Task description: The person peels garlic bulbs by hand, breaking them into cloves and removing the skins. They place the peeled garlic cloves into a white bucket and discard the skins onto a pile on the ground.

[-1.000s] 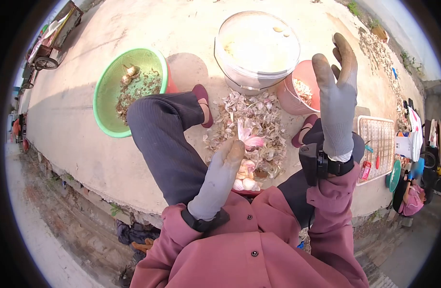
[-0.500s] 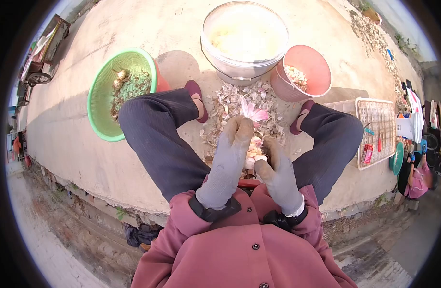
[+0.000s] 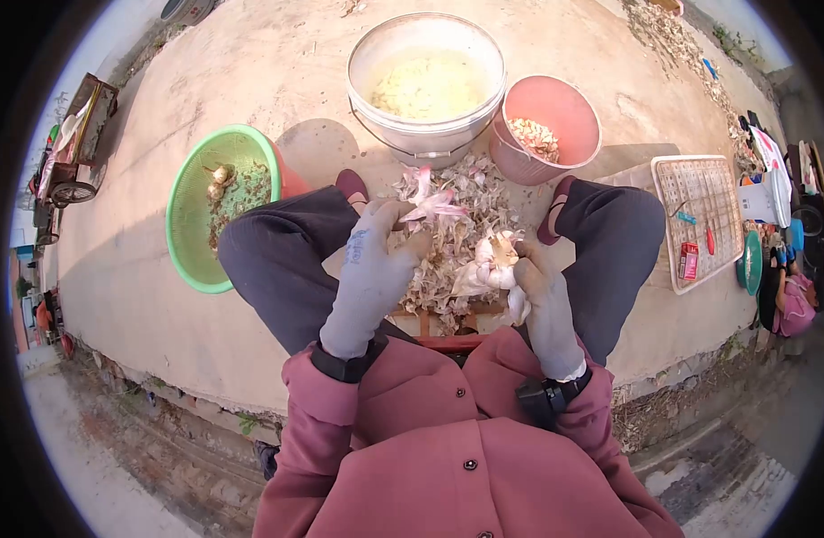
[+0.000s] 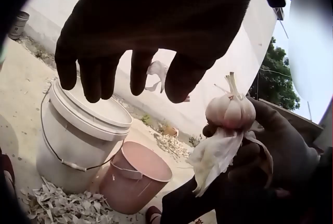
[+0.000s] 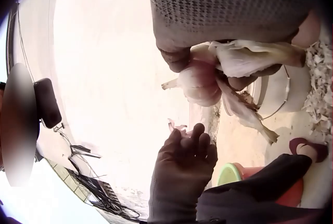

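Note:
In the head view my gloved right hand (image 3: pixel 546 296) grips a garlic bulb (image 3: pixel 494 260). Loose white skin hangs from the garlic; the right wrist view shows its peeled-back skin (image 5: pixel 255 60) and short stem. My gloved left hand (image 3: pixel 376 264) is to the left of the bulb, apart from it. Its fingers are loosely bent, with thumb and index finger separated in the left wrist view. A pinkish piece of garlic skin (image 3: pixel 437 206) shows right at the left fingertips. Below both hands lies a heap of dry garlic skins (image 3: pixel 443 260).
A large white bucket (image 3: pixel 427 134) and a pink bucket (image 3: pixel 569 125) with cloves stand ahead. At left is a green basket (image 3: pixel 183 224) holding bulbs and debris. An upturned crate (image 3: pixel 726 206) with small items stands right, and another person (image 3: pixel 793 300) is at far right.
My right hand has come down from its raised, empty position and taken hold of the garlic bulb. The left hand, after meeting it at the bulb, has moved away leftward and forward.

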The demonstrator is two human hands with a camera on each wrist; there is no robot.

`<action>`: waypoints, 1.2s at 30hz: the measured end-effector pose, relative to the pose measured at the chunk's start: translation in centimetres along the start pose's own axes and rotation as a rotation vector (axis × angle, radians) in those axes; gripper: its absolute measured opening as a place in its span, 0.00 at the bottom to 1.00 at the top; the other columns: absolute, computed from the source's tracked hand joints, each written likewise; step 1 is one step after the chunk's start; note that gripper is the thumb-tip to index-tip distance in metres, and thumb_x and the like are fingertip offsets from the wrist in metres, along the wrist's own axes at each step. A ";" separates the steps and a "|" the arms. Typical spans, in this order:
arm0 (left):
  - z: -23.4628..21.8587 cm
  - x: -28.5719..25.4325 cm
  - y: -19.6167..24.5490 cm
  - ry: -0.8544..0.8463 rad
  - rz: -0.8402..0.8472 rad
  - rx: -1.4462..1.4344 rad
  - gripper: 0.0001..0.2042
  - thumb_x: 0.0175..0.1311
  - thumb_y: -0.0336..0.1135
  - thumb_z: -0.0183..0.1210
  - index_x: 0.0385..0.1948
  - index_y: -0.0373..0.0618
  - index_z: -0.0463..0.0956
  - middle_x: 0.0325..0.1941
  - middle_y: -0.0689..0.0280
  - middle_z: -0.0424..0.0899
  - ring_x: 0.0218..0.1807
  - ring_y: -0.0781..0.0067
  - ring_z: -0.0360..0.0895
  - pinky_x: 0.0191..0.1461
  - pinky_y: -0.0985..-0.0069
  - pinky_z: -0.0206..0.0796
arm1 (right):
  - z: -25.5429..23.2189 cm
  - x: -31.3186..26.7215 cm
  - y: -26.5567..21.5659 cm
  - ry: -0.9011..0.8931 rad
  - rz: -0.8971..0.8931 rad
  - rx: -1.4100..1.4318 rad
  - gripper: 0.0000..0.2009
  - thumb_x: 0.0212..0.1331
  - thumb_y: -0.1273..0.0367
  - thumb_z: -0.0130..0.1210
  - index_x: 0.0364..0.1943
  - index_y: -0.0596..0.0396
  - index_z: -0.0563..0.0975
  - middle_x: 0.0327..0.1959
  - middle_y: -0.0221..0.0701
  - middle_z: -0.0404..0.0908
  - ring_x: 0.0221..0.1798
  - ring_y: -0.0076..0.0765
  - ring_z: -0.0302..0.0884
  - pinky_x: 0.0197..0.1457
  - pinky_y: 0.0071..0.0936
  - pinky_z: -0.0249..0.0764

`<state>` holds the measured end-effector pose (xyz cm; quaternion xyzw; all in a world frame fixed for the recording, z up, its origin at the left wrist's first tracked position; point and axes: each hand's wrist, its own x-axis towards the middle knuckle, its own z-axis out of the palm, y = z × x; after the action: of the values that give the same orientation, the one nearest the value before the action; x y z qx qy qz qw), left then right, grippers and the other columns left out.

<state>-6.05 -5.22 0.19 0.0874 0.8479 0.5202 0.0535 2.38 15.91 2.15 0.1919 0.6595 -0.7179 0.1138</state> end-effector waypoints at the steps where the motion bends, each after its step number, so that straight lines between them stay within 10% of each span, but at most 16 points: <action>1: 0.1 -0.8 0.4 0.079 0.302 0.747 0.18 0.58 0.40 0.66 0.49 0.43 0.80 0.55 0.57 0.78 0.47 0.59 0.80 0.55 0.67 0.68 | 0.0 0.3 0.7 0.031 -0.040 -0.024 0.21 0.69 0.65 0.48 0.59 0.66 0.73 0.43 0.32 0.79 0.41 0.21 0.72 0.45 0.22 0.70; 6: 0.2 -2.1 1.1 -0.286 -0.114 0.411 0.16 0.57 0.37 0.65 0.47 0.45 0.81 0.52 0.57 0.79 0.50 0.52 0.79 0.54 0.62 0.70 | 0.3 -0.1 1.2 0.055 -0.025 0.005 0.22 0.66 0.67 0.52 0.62 0.66 0.71 0.50 0.34 0.79 0.47 0.24 0.75 0.50 0.23 0.73; 9: 0.1 -3.0 2.7 -0.052 0.167 0.332 0.29 0.56 0.34 0.65 0.62 0.40 0.70 0.57 0.51 0.75 0.54 0.48 0.77 0.54 0.65 0.72 | 0.1 -0.1 1.2 0.083 0.003 -0.136 0.21 0.64 0.69 0.52 0.60 0.65 0.73 0.47 0.34 0.79 0.44 0.22 0.74 0.46 0.22 0.72; 13: -0.2 -4.6 3.9 -0.292 0.103 -0.077 0.47 0.48 0.39 0.71 0.73 0.38 0.55 0.71 0.47 0.62 0.67 0.39 0.66 0.68 0.56 0.63 | 0.6 -0.2 1.0 0.010 -0.059 -0.327 0.20 0.62 0.69 0.48 0.56 0.68 0.74 0.31 0.30 0.75 0.26 0.19 0.64 0.28 0.22 0.59; 19: 1.7 -6.4 2.2 -0.186 0.258 -0.180 0.42 0.44 0.40 0.71 0.66 0.42 0.64 0.60 0.49 0.70 0.59 0.43 0.72 0.61 0.58 0.67 | -1.3 0.2 4.2 -0.204 -0.244 -0.347 0.24 0.60 0.70 0.46 0.61 0.69 0.69 0.46 0.39 0.79 0.40 0.28 0.79 0.44 0.26 0.76; 22: 1.7 -7.3 2.6 -0.209 0.057 -0.342 0.39 0.43 0.40 0.71 0.63 0.43 0.66 0.59 0.51 0.70 0.60 0.44 0.71 0.63 0.58 0.65 | -2.0 0.8 3.4 -0.262 -0.701 -0.975 0.19 0.60 0.75 0.44 0.54 0.70 0.72 0.57 0.44 0.75 0.53 0.43 0.76 0.59 0.36 0.73; 24: 1.9 -8.1 2.3 -0.111 0.078 -0.376 0.41 0.43 0.38 0.70 0.66 0.43 0.64 0.61 0.52 0.69 0.64 0.48 0.69 0.68 0.60 0.61 | -0.5 0.2 1.9 -0.191 -0.154 -0.384 0.24 0.60 0.71 0.45 0.59 0.72 0.69 0.56 0.44 0.75 0.57 0.42 0.75 0.60 0.36 0.73; 27: 0.5 -8.7 3.1 -0.162 -0.138 -0.698 0.45 0.43 0.35 0.70 0.71 0.43 0.60 0.65 0.53 0.67 0.69 0.52 0.65 0.73 0.64 0.57 | -1.0 0.9 3.5 -0.376 -0.189 0.011 0.29 0.59 0.68 0.46 0.64 0.72 0.65 0.57 0.44 0.74 0.58 0.39 0.75 0.61 0.34 0.73; 31: 1.2 -8.8 3.2 -0.204 0.037 -0.631 0.51 0.42 0.34 0.74 0.75 0.46 0.56 0.69 0.53 0.66 0.70 0.53 0.65 0.74 0.64 0.55 | 4.2 -1.8 -3.3 -0.429 -0.147 -0.012 0.26 0.57 0.67 0.50 0.59 0.68 0.69 0.50 0.39 0.78 0.50 0.30 0.78 0.56 0.28 0.74; 36: 2.1 -8.8 3.1 -0.034 0.165 -0.404 0.35 0.42 0.33 0.72 0.59 0.42 0.70 0.51 0.55 0.73 0.52 0.52 0.72 0.57 0.61 0.67 | 3.2 -1.0 -5.7 -0.462 -0.262 -0.680 0.29 0.55 0.66 0.56 0.63 0.62 0.70 0.48 0.42 0.79 0.51 0.36 0.77 0.58 0.31 0.71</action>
<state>3.24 -3.81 1.98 0.1529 0.7154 0.6806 0.0415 0.53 13.26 7.95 -0.1078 0.8344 -0.4924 0.2232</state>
